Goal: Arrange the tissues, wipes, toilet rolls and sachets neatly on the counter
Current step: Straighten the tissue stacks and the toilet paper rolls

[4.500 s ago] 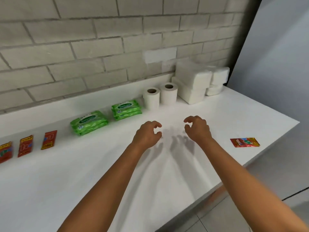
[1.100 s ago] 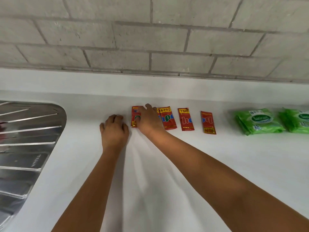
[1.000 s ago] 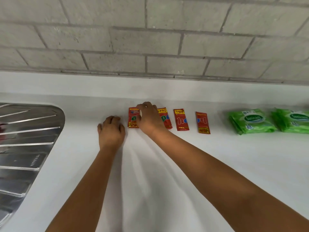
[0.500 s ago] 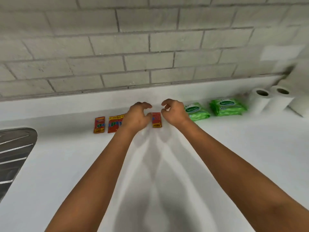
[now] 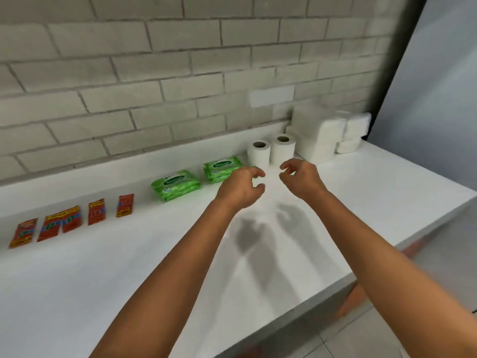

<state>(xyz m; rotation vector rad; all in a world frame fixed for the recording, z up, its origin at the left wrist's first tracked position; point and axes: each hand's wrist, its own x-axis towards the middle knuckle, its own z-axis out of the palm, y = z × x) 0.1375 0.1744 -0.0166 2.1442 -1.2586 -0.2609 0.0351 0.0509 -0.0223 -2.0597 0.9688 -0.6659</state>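
Note:
Along the back of the white counter (image 5: 129,267) lies a row: several red sachets (image 5: 96,211) at the left, two stacks of green wipes packs (image 5: 176,184) (image 5: 222,167), two upright toilet rolls (image 5: 259,153) (image 5: 283,149), and white tissue packs (image 5: 322,135) stacked in the right corner. My left hand (image 5: 241,189) and my right hand (image 5: 302,178) hover side by side above the counter, just in front of the toilet rolls. Both have loosely curled fingers and hold nothing.
A grey brick wall (image 5: 180,73) backs the counter. The counter's front edge (image 5: 322,295) runs diagonally at the right, with tiled floor (image 5: 387,332) below. A pale wall panel (image 5: 438,86) stands at the far right.
The loose sachet from the right front of the counter now lies in the sachet row. My view and both hands have swung right from the sachets to the toilet rolls.

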